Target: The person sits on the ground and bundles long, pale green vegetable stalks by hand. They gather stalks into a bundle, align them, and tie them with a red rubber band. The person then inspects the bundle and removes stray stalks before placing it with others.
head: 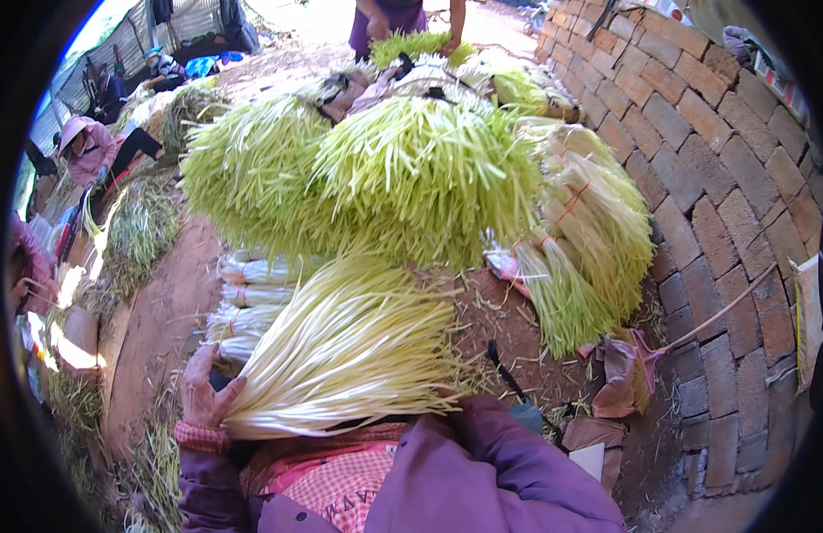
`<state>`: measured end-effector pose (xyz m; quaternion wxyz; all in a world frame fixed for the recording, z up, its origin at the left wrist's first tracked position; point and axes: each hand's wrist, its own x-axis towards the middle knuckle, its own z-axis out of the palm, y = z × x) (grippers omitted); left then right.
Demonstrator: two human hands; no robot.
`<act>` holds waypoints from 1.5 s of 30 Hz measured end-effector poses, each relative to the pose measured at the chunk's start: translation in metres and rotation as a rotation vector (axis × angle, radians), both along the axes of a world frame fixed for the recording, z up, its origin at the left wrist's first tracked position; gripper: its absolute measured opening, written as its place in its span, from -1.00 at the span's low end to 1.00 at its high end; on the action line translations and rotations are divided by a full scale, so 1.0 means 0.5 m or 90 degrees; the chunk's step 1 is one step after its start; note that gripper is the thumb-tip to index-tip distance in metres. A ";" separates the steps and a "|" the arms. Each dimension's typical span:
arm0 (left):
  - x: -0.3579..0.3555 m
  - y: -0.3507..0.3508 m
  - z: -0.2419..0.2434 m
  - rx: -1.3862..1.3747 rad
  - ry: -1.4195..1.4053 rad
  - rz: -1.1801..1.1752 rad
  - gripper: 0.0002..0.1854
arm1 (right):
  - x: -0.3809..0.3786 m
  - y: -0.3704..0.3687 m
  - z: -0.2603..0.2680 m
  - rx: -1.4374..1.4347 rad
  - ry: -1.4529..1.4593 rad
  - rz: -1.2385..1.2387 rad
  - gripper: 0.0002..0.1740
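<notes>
A large fanned bundle of long pale yellow-green leafy stalks [344, 346] lies across the lap, its white ends to the left and yellow-green tips to the right. My left hand [210, 386] rests at the white ends, thumb against them and fingers spread; whether it grips them cannot be told. My right hand is out of view, with its purple sleeve [498, 440] running to the bundle's lower right side. Just beyond my left hand, tied bundles with white ends [241, 320] lie stacked. Ahead, a big heap of similar stalks [411, 166] hangs over with its tips towards me.
More banded bundles [584, 220] lie at the right, before a brick wall [718, 200]. Brown wrapping [624, 380] and a thin stick [724, 310] are near it. Across the heap a person [398, 20] handles stalks. Several people sit at the left among loose greens [141, 230].
</notes>
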<state>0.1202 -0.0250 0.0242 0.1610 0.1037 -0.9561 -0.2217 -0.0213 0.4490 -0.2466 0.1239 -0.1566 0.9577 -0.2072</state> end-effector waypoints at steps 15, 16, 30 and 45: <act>0.031 -0.008 -0.014 0.377 -0.205 -0.047 0.05 | -0.011 0.006 -0.017 -0.016 0.030 0.018 -0.68; 0.033 -0.005 -0.009 0.375 -0.204 -0.057 0.06 | -0.012 0.004 -0.019 -0.019 0.032 0.024 -0.68; 0.012 -0.019 0.028 0.425 -0.299 -0.086 0.26 | -0.055 0.028 -0.034 -0.140 0.012 0.007 -0.70; -0.222 0.062 0.014 0.554 -0.483 -0.183 0.06 | -0.137 -0.030 0.131 -1.339 -0.853 -0.269 -0.16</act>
